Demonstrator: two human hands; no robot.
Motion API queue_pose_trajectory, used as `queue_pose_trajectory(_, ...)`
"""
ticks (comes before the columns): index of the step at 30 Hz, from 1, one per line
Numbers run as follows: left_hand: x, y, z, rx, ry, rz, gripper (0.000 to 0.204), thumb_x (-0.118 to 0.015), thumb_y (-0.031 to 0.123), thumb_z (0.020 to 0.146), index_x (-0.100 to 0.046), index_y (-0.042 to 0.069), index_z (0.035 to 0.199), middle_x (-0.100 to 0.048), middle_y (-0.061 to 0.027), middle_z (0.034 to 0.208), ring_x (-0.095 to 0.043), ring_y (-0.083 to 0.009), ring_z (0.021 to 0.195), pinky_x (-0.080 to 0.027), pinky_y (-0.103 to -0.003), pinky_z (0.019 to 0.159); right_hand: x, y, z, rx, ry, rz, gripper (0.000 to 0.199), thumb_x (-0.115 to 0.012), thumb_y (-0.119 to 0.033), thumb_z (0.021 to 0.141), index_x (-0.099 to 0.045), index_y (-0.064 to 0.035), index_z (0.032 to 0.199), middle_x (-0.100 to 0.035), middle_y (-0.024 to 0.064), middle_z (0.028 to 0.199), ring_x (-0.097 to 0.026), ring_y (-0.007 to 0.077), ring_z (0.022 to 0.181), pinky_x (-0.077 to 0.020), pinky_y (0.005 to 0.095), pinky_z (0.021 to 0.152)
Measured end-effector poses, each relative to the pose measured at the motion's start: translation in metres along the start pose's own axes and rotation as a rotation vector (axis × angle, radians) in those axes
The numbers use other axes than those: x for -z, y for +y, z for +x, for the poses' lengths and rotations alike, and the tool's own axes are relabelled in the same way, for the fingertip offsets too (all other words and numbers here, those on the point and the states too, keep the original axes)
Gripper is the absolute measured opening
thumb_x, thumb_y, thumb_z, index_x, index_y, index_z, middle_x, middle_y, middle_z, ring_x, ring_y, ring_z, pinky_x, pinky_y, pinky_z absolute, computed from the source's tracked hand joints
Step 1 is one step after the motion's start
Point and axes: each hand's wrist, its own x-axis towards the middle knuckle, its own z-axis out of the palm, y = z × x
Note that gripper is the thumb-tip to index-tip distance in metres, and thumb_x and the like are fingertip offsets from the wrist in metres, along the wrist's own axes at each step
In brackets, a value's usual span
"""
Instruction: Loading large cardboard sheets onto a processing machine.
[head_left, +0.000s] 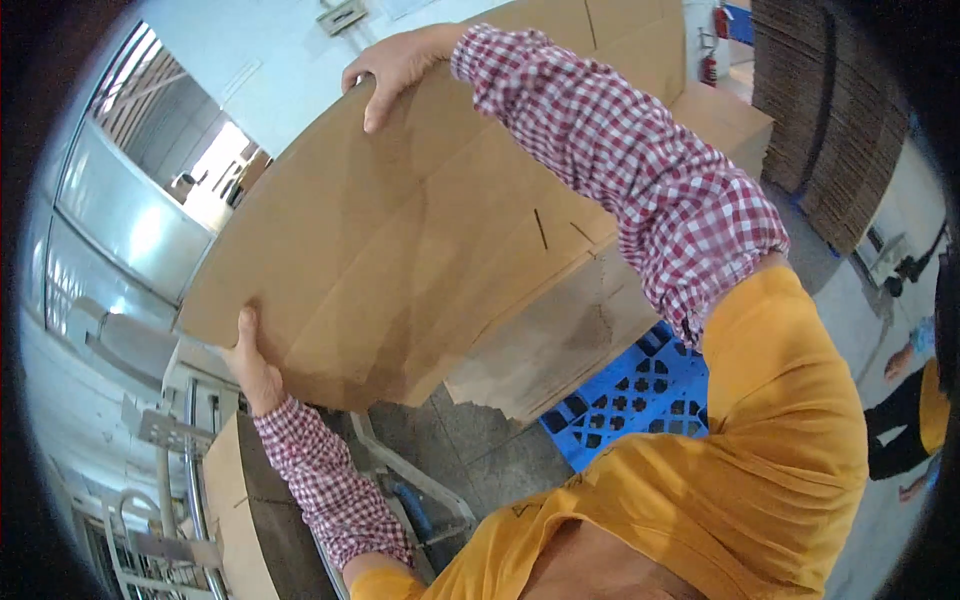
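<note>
A large flat sheet of brown cardboard (330, 250) is held up in front of me, tilted, with short dark slots cut in it. My right hand (405, 66) grips its far upper edge, thumb on the near face and the other fingers partly hidden behind. At the lower left corner, my left hand (256, 370) has its thumb on the near face; its fingers are mostly hidden by the sheet. Below the sheet, more cardboard (560, 335) with a ragged lower edge lies over a blue plastic pallet (640, 395).
Tall stacks of flat cardboard (850, 120) stand at the far right. On the left is a metal-framed machine (180, 435), with cardboard (225, 500) beside it. Another person (905, 420) is partly visible at the right edge. A red fire extinguisher (709, 68) is by the far wall.
</note>
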Motion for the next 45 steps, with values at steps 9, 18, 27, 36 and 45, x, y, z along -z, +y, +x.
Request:
queue_pose_trajectory(9, -0.033, 0.014, 0.008, -0.017, 0.050, -0.044, 0.047, -0.061, 0.012, 0.079, -0.040, -0.003, 0.118, -0.047, -0.0103, 0.115, -0.047, -0.0201, 0.104, -0.037, -0.031, 0.091, -0.057, 0.041, -0.101, 0.084, 1.134, -0.307, 0.061, -0.058, -0.052, 0.074, -0.046, -0.0132, 0.120, -0.043, 0.0129, 0.124, -0.035, 0.0282, 0.119, -0.0282, 0.0412, 0.099)
queue_pose_trajectory(18, -0.033, 0.016, 0.037, -0.023, 0.003, 0.071, 0.045, -0.062, 0.018, 0.078, -0.045, -0.004, 0.113, -0.050, -0.0105, 0.110, -0.048, -0.0202, 0.100, -0.038, -0.032, 0.089, -0.215, 0.118, -0.179, -0.512, 1.265, 0.689, 0.073, -0.057, -0.045, 0.078, -0.031, 0.0032, 0.127, -0.038, 0.0225, 0.126, -0.035, 0.0325, 0.119, -0.0297, 0.0375, 0.098)
queue_pose_trajectory(27, -0.037, 0.110, 0.010, 0.219, 0.019, 0.180, 0.055, -0.046, 0.033, 0.088, -0.033, -0.002, 0.128, -0.036, -0.0095, 0.132, -0.037, -0.0195, 0.118, -0.030, -0.032, 0.099, -0.337, 0.182, -0.278, -1.104, 1.522, 1.357, 0.083, -0.050, -0.060, 0.076, -0.029, -0.0005, 0.129, -0.036, 0.0167, 0.127, -0.036, 0.0273, 0.116, -0.0356, 0.0365, 0.090)
queue_pose_trajectory(36, 0.094, 0.241, -0.078, 0.245, 0.484, 0.447, 0.058, -0.046, 0.039, 0.087, -0.030, 0.003, 0.129, -0.037, -0.0094, 0.129, -0.040, -0.0211, 0.114, -0.035, -0.034, 0.095, -0.286, 0.107, -0.322, -0.728, 1.349, 1.628, 0.073, -0.035, -0.059, 0.083, -0.029, -0.0034, 0.130, -0.034, 0.0128, 0.133, -0.034, 0.0270, 0.121, -0.0288, 0.0400, 0.099)
queue_pose_trajectory(45, 0.191, 0.263, -0.275, 0.222, 0.739, 0.511, 0.060, -0.047, 0.043, 0.085, -0.033, 0.004, 0.128, -0.040, -0.0098, 0.126, -0.039, -0.0234, 0.115, -0.032, -0.038, 0.097, -0.280, 0.073, -0.327, -0.972, 1.182, 1.785, 0.070, -0.028, -0.057, 0.085, -0.022, -0.0096, 0.136, -0.017, 0.0134, 0.141, -0.021, 0.0311, 0.127, -0.0178, 0.0469, 0.103)
